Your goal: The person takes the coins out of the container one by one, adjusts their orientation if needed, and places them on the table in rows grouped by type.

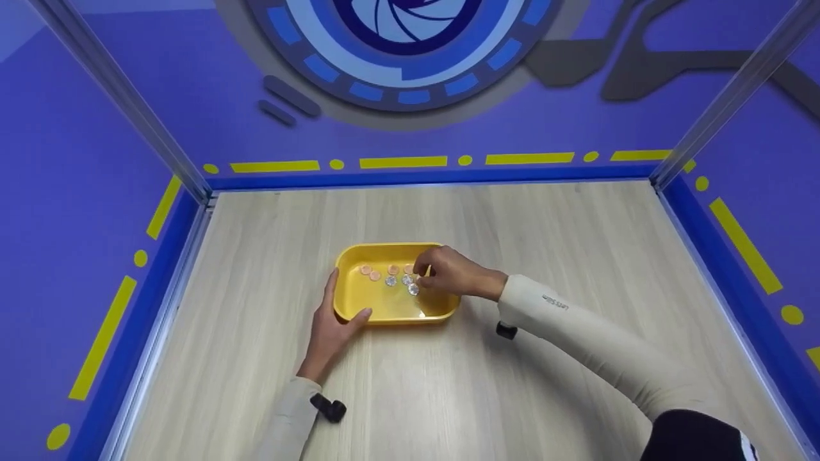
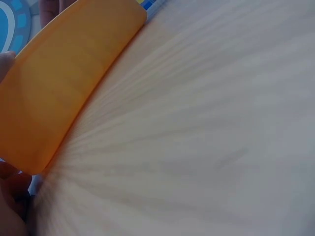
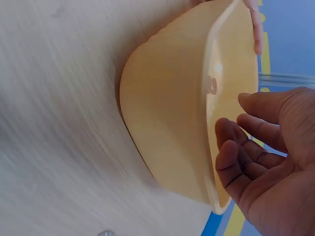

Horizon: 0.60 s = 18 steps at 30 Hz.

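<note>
Left fingers (image 1: pixel 329 292) clasp glossy yellow tray (image 1: pixel 387 304) | right fingers (image 1: pixel 422 261) curled, grip unclear | discs (image 1: pixel 391 281) inside: coppery, silvery

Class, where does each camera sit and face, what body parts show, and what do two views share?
Head: on the head, faces forward and down at the yellow tray and coins; left hand, right hand, both sleeves show.
Left wrist: worn there, faces the tray's outer wall and tabletop; fingers show at the edges.
Right wrist: worn there, faces the tray's side, partly into it; right hand shows.
Both wrist views share outer wall and tabletop.
</note>
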Motion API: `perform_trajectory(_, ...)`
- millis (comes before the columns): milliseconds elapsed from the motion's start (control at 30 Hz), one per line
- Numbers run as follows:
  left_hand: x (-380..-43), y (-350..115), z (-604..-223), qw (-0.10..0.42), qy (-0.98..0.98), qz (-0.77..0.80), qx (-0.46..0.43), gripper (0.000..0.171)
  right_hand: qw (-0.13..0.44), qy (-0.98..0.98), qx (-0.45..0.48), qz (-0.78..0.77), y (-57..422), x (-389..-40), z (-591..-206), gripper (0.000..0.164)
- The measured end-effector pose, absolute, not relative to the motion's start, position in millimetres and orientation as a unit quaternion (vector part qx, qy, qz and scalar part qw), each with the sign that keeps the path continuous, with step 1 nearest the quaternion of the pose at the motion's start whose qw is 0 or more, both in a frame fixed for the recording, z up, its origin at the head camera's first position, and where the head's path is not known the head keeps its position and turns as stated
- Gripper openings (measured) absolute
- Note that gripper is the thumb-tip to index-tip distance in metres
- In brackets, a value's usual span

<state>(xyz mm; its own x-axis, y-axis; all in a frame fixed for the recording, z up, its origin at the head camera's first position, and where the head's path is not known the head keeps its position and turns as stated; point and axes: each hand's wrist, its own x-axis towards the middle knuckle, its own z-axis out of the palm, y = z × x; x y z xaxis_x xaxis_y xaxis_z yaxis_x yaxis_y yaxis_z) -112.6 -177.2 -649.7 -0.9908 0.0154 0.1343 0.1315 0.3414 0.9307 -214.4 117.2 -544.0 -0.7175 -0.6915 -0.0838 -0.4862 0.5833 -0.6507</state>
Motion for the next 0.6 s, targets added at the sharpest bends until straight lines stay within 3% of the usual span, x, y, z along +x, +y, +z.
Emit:
perform_trajectory(233,-113,-178,-651,0.050,-0.817,-0.573,-0.044,0.109,0.154,0.872,-0.377,-0.271,107,-218,-555,0.014)
perform_trajectory(600,-112,-178,-651,0.061,-0.812,-0.577,-0.059,0.107,0.180,0.886,-0.365,-0.223,98,-224,-566,0.005)
